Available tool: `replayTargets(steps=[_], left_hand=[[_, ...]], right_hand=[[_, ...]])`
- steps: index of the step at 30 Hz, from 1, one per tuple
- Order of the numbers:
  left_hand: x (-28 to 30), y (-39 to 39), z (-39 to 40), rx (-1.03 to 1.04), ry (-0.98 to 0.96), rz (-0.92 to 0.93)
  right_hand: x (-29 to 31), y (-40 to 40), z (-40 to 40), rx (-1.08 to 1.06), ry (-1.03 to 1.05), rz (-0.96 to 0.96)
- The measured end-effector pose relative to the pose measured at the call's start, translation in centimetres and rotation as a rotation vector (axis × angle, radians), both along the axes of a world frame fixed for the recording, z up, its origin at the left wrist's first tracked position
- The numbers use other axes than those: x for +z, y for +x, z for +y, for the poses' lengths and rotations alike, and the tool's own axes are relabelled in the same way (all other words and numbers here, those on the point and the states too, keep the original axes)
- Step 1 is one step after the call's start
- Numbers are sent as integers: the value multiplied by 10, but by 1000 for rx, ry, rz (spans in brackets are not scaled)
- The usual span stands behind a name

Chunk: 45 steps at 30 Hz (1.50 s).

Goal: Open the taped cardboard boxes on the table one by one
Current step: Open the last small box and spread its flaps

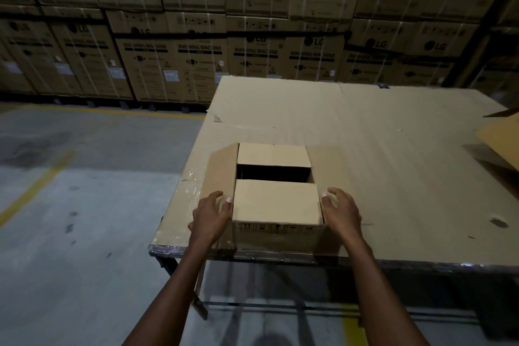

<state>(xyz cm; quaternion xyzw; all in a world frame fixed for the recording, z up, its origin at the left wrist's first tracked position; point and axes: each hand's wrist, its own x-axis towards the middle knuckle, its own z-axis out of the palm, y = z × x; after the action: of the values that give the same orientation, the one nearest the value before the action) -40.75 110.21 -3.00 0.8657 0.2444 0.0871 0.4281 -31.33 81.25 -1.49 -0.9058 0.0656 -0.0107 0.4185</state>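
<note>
A small cardboard box (276, 202) stands near the front left corner of the table (393, 166). Its two long side flaps are folded outward, and its two inner flaps lie nearly flat with a dark gap between them. My left hand (210, 215) grips the box's left side, thumb at the near flap's left edge. My right hand (341, 209) grips the right side, fingers curled at the near flap's right edge.
The table is covered with flat cardboard sheets taped at the edges. Another cardboard box (502, 137) pokes in at the right edge. Stacked washing machine cartons (196, 62) form a wall behind. Concrete floor with yellow lines (33, 191) lies to the left.
</note>
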Motion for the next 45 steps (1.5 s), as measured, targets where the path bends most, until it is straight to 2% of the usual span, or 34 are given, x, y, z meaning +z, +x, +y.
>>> replayTargets(steps=[4,8,10,13,15,17,20,25,28,32,33,35,37,40,42,45], left_hand=[[-10,-3,-5,-88,-229,-56],[-16,-5,-10,-91,-234,-65],[-15,2,-8,-75,-116,-14],[-4,16,-8,-46,193,-16],[6,29,-10,-142,312,-48],[15,44,-14,-260,329,-2],[27,60,-21,-298,228,63],[42,54,-21,-258,42,-205],[47,50,-17,-271,-58,-276],[71,41,-11,-111,-252,-442],[78,35,-8,-117,-290,-472],[85,18,-2,-265,-290,-484],[85,0,-1,-463,-250,-378],[68,-12,-5,-609,-203,-54],[54,-14,-12,-637,-107,100],[35,-16,-21,-623,31,171]], right_hand=[[-16,-9,-3,37,125,94],[-22,-16,0,40,170,71],[-21,-14,-1,32,158,62],[-16,-10,-3,8,157,-9],[-12,-9,-3,-19,161,-61],[-8,-9,-4,-32,168,-88],[-2,-10,-6,-14,196,-92],[9,-11,-16,-3,292,-89],[11,-7,-20,24,337,-38],[25,-7,-16,25,554,21],[29,-8,-16,30,612,45],[34,-9,-20,69,671,96],[36,-11,-24,141,649,136],[34,-17,-21,274,508,170],[28,-22,-14,401,289,204],[19,-35,1,549,-72,290]])
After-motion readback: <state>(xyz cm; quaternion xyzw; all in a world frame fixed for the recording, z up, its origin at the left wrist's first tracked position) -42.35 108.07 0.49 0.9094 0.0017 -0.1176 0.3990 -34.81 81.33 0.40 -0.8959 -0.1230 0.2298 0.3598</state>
